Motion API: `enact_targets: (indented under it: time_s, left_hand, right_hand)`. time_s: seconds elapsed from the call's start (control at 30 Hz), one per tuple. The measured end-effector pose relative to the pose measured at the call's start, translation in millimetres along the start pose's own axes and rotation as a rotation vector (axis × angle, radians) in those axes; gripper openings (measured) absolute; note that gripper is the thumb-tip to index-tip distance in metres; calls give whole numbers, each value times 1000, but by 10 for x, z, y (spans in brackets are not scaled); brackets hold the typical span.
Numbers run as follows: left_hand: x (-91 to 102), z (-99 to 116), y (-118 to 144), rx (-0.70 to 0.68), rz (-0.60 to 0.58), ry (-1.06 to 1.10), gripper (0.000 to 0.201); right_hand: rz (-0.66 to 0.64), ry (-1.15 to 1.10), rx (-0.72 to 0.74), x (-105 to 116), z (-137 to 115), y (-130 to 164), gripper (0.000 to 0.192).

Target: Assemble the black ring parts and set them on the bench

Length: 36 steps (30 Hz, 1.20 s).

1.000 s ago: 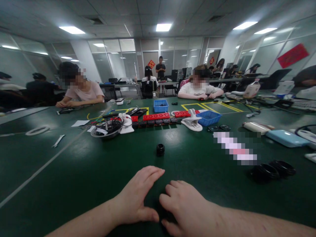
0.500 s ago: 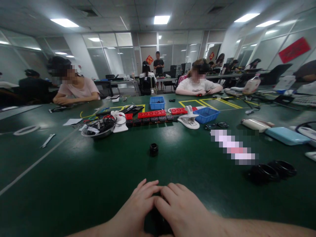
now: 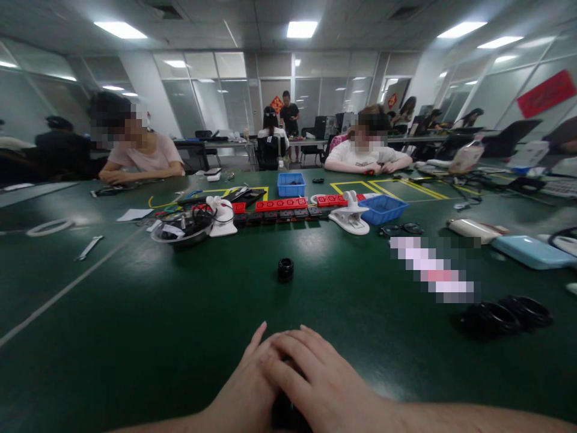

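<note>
Fingers [image 3: 288,349] of your right hand [image 3: 324,385] lie across the fingers of your left hand [image 3: 247,391], both hands cupped together over a dark object [image 3: 286,415] at the near edge of the green surface [image 3: 135,337]. Only a sliver of that object shows between the palms; what it is cannot be told. Both sets of fingers are curled around it, touching it and each other, with the forearms resting toward the bottom edge of the view.

Landmark: the small black ring [image 3: 285,269], standing alone on the surface straight beyond your hands and well apart from them.

Beyond the ring: a row of red blocks [image 3: 282,205] over black ones, with a blue bin [image 3: 291,184] farther back. Beyond and left of the ring: a bowl [image 3: 183,228] full of cables, just beside a white holder [image 3: 223,218]. Far left of the ring: a wrench [image 3: 89,247] and a white loop [image 3: 48,227]. Beyond and right of the ring: a white clamp [image 3: 350,215] touching a blue tray [image 3: 383,208], then spectacles [image 3: 401,229]. Right of the ring and nearer to you: two black hoops [image 3: 507,315], side by side. Far right of the ring: a pale blue case [image 3: 532,252].

Far side of the surface: two seated persons, one in pink [image 3: 144,157], one in white [image 3: 367,159], hands on the surface.
</note>
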State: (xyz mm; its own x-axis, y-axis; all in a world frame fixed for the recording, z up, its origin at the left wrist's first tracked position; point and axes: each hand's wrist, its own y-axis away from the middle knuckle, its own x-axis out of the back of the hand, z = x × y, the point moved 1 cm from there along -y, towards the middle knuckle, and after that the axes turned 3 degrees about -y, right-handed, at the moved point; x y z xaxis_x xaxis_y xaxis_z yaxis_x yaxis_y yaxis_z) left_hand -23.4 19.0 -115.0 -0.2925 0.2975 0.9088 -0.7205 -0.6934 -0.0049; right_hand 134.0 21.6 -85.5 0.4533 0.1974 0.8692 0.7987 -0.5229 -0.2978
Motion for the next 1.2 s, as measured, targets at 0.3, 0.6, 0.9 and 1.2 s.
enact_targets:
  time_s: [0.3,0.6,0.9,1.2]
  left_hand:
    - [94,34,-50,-85,-46,3,59]
    - [146,61,-2,8,-45,31,59]
    - [191,-28,-18,57,69,16,58]
    - [228,-47,-40,73,0,46,51]
  right_hand:
    - [141,39,156,-69,-2,52,44]
    - [176,-24,114,-27,-4,68,51]
    - [50,-39,-7,105,44,68,36]
    - [164,-83,60,67,89,34,58]
